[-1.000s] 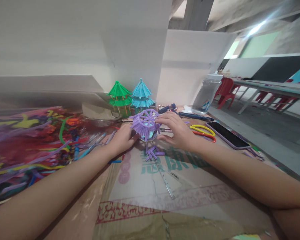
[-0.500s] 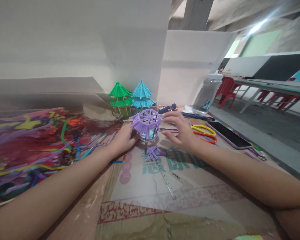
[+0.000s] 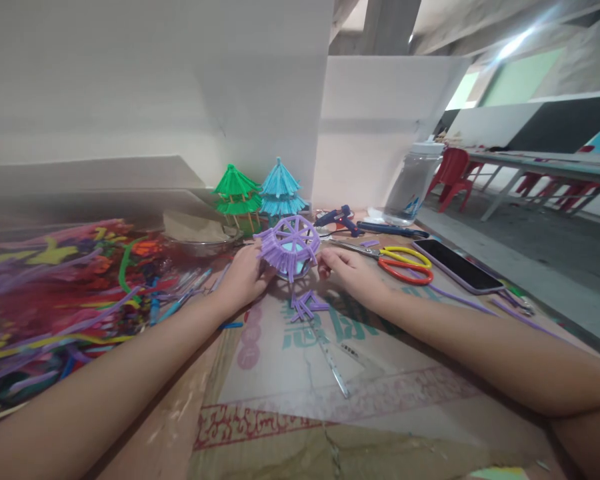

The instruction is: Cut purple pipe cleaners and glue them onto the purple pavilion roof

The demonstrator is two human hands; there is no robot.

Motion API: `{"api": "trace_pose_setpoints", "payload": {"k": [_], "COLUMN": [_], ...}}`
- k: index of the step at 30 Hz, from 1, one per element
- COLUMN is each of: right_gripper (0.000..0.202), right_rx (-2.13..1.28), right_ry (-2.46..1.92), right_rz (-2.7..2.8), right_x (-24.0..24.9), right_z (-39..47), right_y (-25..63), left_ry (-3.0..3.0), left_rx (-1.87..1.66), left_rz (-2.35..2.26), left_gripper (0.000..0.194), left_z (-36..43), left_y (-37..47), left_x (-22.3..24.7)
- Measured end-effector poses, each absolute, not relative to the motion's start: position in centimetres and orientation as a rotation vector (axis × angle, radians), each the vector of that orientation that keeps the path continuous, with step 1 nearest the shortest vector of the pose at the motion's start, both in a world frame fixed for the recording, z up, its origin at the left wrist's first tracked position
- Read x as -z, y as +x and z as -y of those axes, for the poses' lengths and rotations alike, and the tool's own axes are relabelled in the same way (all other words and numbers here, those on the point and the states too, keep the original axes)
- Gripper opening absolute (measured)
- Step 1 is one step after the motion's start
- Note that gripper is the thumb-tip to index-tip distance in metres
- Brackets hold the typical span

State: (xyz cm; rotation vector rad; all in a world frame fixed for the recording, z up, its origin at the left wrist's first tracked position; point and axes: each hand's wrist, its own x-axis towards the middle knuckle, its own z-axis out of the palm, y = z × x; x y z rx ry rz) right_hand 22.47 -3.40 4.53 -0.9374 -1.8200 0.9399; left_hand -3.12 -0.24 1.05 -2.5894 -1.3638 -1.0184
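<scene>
A small purple pavilion model (image 3: 296,248) covered in pipe cleaners, with a spoked open ring on top, is held up over the table. My left hand (image 3: 247,275) grips its left side, the fingertips partly hidden behind it. Close by its right edge is my right hand (image 3: 347,272), thumb and fingers pinched together; whatever lies between them is too small to make out. Below the model sit several short purple pipe cleaner pieces (image 3: 310,305). Scissors (image 3: 405,265) with yellow and orange handles lie just beyond my right hand.
Green (image 3: 236,190) and blue (image 3: 280,187) pavilion models stand at the back. Behind my right hand are a glue gun (image 3: 339,219) and a water bottle (image 3: 413,183). A phone (image 3: 457,267) lies right; colourful pipe cleaners (image 3: 60,287) are heaped left. A metal ruler (image 3: 334,367) lies in front.
My right hand has gone from spread fingers to a pinch and dropped slightly beside the purple model, uncovering the glue gun. My left hand keeps its hold on the model.
</scene>
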Motion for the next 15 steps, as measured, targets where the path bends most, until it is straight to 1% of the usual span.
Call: {"api": "trace_pose_setpoints", "payload": {"k": [3,6,15], "right_gripper": [0.052,0.052,0.046], "right_rx": [-1.043,-1.114,-1.164], "right_ry": [-0.942,-0.975,-0.953], "right_rz": [1.799,1.779,1.735], "right_x": [-4.63,-4.69,-4.82], "right_z": [3.56,3.79,4.07], "right_y": [22.21,21.98,21.52], "left_ry": [-2.575,-2.581,-2.61], "left_rx": [0.913,0.913,0.906], "left_rz": [1.324,1.29,1.241], "left_gripper": [0.035,0.036,0.039], "left_z": [0.39,0.5,0.34], "left_y": [-3.08,-3.04,-3.25], "left_x": [-1.36,-1.57,-1.44]}}
